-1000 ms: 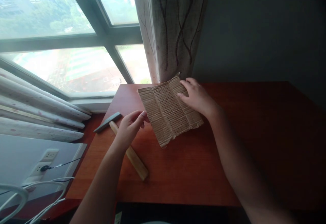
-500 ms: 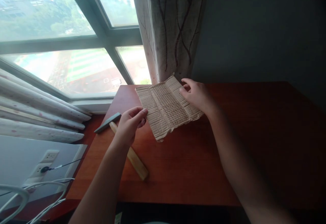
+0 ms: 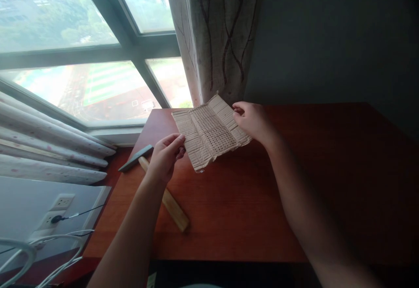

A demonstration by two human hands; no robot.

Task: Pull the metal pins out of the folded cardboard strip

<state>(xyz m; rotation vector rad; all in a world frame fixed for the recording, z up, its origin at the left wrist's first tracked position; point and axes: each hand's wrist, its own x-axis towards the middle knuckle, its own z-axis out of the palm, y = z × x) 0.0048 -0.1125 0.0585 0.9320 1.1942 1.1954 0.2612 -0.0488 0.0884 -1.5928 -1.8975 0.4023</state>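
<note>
A creased piece of brown cardboard [image 3: 209,132] with a grid of small holes down its middle is held tilted above the reddish wooden table [image 3: 248,200]. My left hand [image 3: 165,157] pinches its left edge between thumb and fingers. My right hand [image 3: 252,120] grips its right edge, fingers curled. A hammer [image 3: 153,179] with a dark metal head and a pale wooden handle lies on the table under my left wrist.
A patterned curtain [image 3: 216,39] hangs behind the table's far edge, beside a large window [image 3: 81,61]. A dark wall stands to the right. Lower left are a wall socket [image 3: 59,207] with a plugged cable and white cords.
The cardboard has been lifted off the table and tilted up at its near edge. Both hands rose with it and moved slightly left.
</note>
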